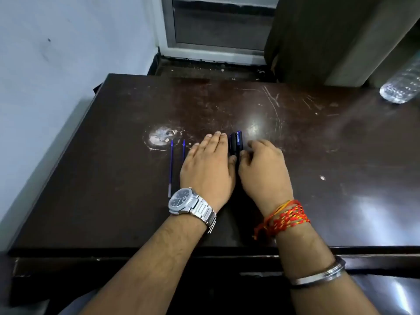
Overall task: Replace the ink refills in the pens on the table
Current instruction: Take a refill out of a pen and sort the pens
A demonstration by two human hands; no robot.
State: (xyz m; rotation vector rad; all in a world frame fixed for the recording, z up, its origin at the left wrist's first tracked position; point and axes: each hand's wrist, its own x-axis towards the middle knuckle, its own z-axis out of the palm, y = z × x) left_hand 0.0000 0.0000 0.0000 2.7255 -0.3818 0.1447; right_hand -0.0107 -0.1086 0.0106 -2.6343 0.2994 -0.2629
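Two dark pens (236, 142) with blue and black caps lie side by side on the dark table (318, 155), pointing away from me. My left hand (208, 164) lies flat beside them on their left, fingers straight, its thumb against the pens. My right hand (263, 169) comes in from the right with curled fingers, and its thumb and fingertips pinch the near part of the pens. Two thin blue ink refills (171, 164) (183, 150) lie parallel to the left of my left hand; the second one runs partly under that hand.
A clear plastic water bottle (402, 85) lies at the table's far right corner. A white scuffed patch (160, 137) marks the tabletop just beyond the refills. A wall runs along the left, and a window frame and a curtain stand behind the table.
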